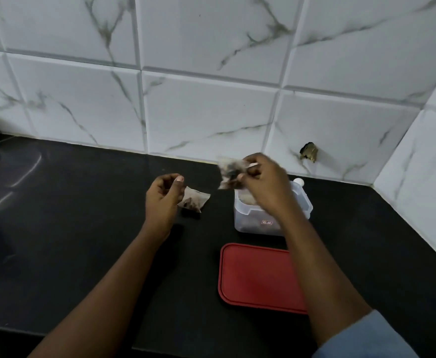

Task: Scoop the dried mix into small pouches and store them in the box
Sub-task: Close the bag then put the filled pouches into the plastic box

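Head view: pinching a full pouch [231, 173] w/ R hand [266, 182], holding it just above the open clear box [250, 223]. Curling L hand [161, 200] loosely beside 2nd pouch [195, 201] on black counter [82, 228]; can't tell if gripping. Seeing red lid [255, 277] flat near box.

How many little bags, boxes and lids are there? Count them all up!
Pouches: 2, the held pouch in the right hand and the other pouch on the counter
Clear box: 1
Red lid: 1
Total: 4
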The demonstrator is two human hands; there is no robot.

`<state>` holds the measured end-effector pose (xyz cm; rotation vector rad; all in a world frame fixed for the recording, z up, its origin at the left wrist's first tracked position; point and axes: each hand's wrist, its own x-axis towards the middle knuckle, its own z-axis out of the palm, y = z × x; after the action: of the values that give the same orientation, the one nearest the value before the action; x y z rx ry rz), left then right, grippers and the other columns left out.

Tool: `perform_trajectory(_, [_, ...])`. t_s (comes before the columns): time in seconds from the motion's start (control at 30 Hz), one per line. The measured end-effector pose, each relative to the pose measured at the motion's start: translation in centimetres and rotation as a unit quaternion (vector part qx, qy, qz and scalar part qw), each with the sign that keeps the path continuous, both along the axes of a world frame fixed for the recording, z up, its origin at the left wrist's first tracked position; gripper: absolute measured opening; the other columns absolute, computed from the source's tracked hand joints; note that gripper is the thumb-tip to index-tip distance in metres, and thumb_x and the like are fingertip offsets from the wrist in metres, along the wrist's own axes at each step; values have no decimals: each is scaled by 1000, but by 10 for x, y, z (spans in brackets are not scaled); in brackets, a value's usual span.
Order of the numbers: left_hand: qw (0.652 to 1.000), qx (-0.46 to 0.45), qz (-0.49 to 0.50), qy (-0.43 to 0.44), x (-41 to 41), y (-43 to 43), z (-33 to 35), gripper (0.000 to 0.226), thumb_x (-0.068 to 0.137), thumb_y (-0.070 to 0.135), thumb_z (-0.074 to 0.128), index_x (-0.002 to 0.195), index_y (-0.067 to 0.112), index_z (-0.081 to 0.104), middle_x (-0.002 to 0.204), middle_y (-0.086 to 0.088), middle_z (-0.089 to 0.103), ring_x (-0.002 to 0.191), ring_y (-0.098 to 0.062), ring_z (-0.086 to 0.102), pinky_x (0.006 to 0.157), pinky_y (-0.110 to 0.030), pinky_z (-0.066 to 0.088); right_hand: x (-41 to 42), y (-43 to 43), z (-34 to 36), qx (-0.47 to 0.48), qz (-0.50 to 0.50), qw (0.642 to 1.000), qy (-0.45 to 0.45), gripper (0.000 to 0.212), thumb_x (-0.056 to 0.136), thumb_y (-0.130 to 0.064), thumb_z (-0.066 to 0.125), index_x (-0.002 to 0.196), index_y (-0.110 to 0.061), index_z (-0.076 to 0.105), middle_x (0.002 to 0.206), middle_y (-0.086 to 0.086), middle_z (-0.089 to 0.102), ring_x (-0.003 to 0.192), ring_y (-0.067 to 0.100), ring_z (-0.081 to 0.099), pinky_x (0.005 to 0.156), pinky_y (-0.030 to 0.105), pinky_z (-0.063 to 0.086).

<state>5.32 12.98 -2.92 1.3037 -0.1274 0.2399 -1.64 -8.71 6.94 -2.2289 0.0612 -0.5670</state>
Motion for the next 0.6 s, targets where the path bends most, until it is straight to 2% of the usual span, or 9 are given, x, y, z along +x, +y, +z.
perform_trajectory(0.1, [973,215,87,-2,4,3,-8,18,100,33,66,116,23,68,110,5,70,103,-13,67,94,-43,58,0,-48,19,-69,-69,994,38,30,90,-9,67,117,-22,66,97,-1,72,85,19,68,60,26,46])
perform_trajectory(0.17, [934,337,114,6,9,2,-13,34,99,41,65,126,21,65,125,-1,65,120,-22,60,103,-49,52,1,-72,24,-108,-109,986,71,28,90,-9,66,116,-19,65,101,5,70,89,26,66,64,30,41])
perform_trajectory(0.23, [902,414,119,39,13,-4,-16,50,98,48,62,137,18,58,138,-8,58,133,-31,49,109,-53,44,4,-83,24,-127,-102,977,136,26,91,-9,65,116,-18,63,106,9,68,90,27,66,69,33,48])
perform_trajectory(0.33, [875,467,95,80,17,-9,-20,67,97,59,56,150,19,44,144,-11,58,139,-35,45,114,-55,36,14,-79,16,-145,-38,957,249,29,89,-4,66,113,-20,60,103,8,69,80,26,75,77,46,64])
perform_trajectory(0.47, [860,498,67,89,19,-8,-22,73,96,60,56,155,23,34,141,-8,61,139,-34,47,117,-55,30,29,-70,4,-251,-42,920,297,23,93,-7,64,115,-11,62,108,14,71,92,29,73,89,47,62])
perform_trajectory(0.6, [858,504,60,83,15,-8,-18,71,97,55,60,155,25,34,137,-2,63,138,-31,47,116,-53,29,32,-74,9,-250,-56,912,321,23,92,-15,74,111,-12,62,105,13,70,92,28,74,89,48,62])
